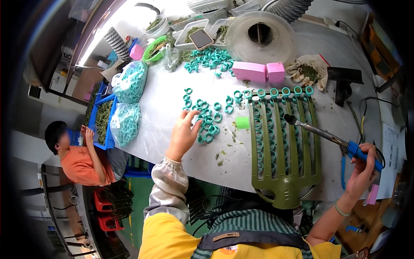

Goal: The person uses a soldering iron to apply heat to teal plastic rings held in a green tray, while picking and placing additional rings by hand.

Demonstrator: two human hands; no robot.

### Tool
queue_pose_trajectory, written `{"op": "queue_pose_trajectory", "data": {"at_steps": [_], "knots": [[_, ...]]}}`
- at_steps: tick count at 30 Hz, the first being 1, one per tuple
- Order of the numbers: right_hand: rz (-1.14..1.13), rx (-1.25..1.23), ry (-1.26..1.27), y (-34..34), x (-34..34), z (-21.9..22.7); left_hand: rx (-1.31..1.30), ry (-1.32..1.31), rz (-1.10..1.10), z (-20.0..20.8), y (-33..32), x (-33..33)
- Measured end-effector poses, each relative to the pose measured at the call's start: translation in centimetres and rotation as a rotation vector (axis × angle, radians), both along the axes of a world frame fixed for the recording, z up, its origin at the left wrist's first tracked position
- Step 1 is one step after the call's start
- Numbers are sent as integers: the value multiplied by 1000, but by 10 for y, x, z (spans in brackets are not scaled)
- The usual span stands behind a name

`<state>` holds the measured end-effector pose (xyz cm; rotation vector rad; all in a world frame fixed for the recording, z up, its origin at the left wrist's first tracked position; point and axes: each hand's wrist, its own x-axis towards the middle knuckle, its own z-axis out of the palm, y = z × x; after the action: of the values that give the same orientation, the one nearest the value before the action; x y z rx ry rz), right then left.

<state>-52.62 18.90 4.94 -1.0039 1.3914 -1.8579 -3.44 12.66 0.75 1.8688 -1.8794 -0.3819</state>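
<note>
My left hand (182,133) reaches over a loose group of teal plastic rings (208,113), thumb and fingers apart; no ring shows between them. My right hand (363,170) is wrapped round the blue handle of a soldering iron (325,134). Its long metal shaft points left, and its dark, broad tip hovers over an olive-green slatted plastic part (276,177). Teal rings sit in a row along that part's far end, and more show between its slats. A bright green square (243,123) lies just left of the slatted part.
Pink blocks (249,72), a dirty glove (308,71) and a round hood (258,47) stand farther back. A phone (201,39) rests on tubs. Bags of rings (129,82) line the left edge. A person in orange (86,166) sits beyond, by a blue crate (113,137).
</note>
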Motion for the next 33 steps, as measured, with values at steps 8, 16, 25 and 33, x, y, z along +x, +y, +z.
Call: {"op": "queue_pose_trajectory", "data": {"at_steps": [8, 16, 25, 33], "knots": [[45, -19, 12, 3, 14, 9, -35, -128, -395, 10, 12, -36], [116, -39, -10, -3, 35, 14, 285, 797, -52, 0, 1, -11], [182, -22, -38, -10, 56, 12, 542, 977, -3, 18, 1, -13], [219, -24, -69, -26, 75, 7, 162, 255, -229, 19, -31, -60]]}}
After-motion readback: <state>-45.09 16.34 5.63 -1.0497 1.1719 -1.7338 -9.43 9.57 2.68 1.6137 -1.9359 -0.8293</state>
